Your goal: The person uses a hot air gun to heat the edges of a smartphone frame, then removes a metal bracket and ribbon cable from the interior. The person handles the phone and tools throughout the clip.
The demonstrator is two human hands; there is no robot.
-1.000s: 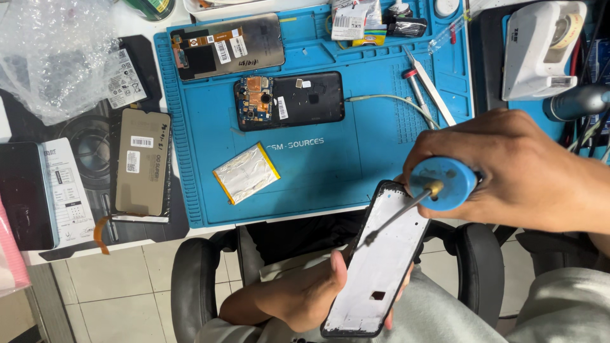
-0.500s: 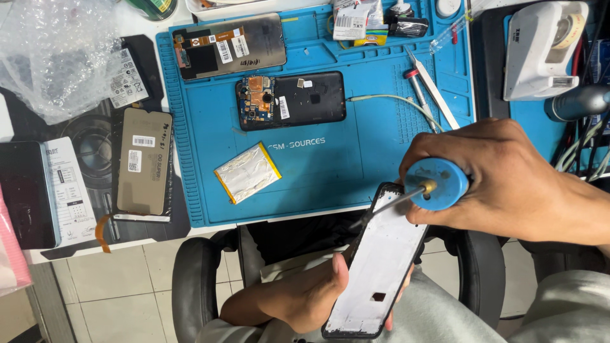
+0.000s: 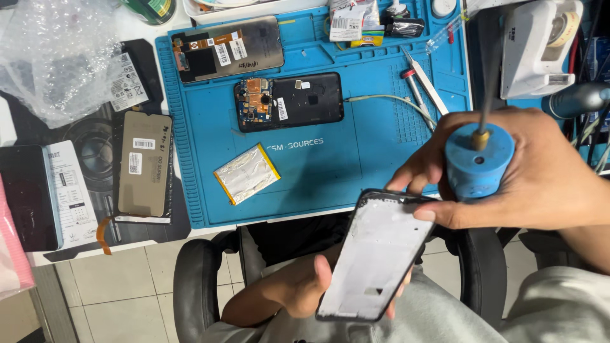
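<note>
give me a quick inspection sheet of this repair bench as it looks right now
surface: blue work mat on a bench, dark mat to its left.
job's things: phone frame, tilted; blue round-handled tool.
clutter: opened phone, silver battery, display panel, tweezers, spare screen, bubble wrap.
grips: left hand holds the frame from below; right hand wraps the tool, fingertips on the frame's top edge.
cables: thin pale lead from the opened phone.
surroundings: white bench unit, chair armrests, tiled floor.

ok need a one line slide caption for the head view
Left hand holds a black-rimmed phone frame while right hand grips a round blue tool above a blue work mat.
</note>
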